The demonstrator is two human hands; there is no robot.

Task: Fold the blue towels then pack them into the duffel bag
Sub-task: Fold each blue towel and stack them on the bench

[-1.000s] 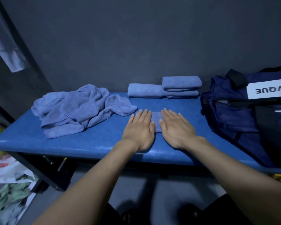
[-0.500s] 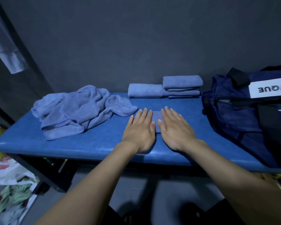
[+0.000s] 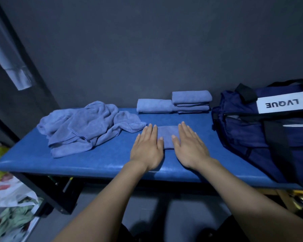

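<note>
A small folded terry towel (image 3: 167, 137) is pressed flat by the left hand (image 3: 148, 151) and right hand (image 3: 189, 148), fingers straight; three folded towels (image 3: 173, 104) are stacked behind on the padded vinyl surface (image 3: 98, 159)

small towel (image 3: 167, 137): both side edges hidden under the 2 flat hands
bag (image 3: 262, 133): right part cut off by the picture's edge
towel stack (image 3: 191, 102): count of layers too dim to tell
floor clutter (image 3: 10, 198): blurred, partly cut off at left

Towel pile (image 3: 87, 126) lies left, folded stack (image 3: 175, 104) behind, duffel bag (image 3: 262, 130) right.
</note>
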